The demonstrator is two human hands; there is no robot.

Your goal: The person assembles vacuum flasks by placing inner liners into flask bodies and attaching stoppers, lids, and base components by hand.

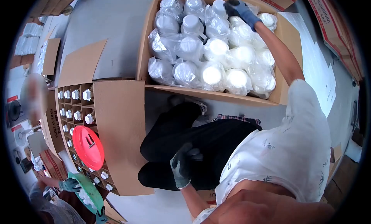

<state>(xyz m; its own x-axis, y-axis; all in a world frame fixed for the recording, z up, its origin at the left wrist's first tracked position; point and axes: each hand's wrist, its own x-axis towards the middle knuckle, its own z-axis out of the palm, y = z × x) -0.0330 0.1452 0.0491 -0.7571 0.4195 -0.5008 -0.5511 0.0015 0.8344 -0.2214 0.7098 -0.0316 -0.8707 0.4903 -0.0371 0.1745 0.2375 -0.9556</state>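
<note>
My right hand (pixel 240 11), in a dark blue-grey work glove, reaches into the far side of a big carton (pixel 210 93). Its fingers are curled at the top of a white plastic-wrapped jug (pixel 219 7); its grip is partly hidden. Rows of similar jugs in clear bags fill the carton, and one white jug (pixel 192 24) shows a handle. My left hand (pixel 185 162), also gloved, is over my dark-trousered lap with fingers apart and slightly blurred. Nothing shows in it.
At left, a divided carton (pixel 119 146) holds several white-capped bottles (pixel 87 95), with a red plastic lid or tray (pixel 89 147) on them. A co-worker's gloved hand (pixel 70 184) holds a green basin (pixel 89 189) of white pieces. Printed cartons (pixel 334 34) stand at right.
</note>
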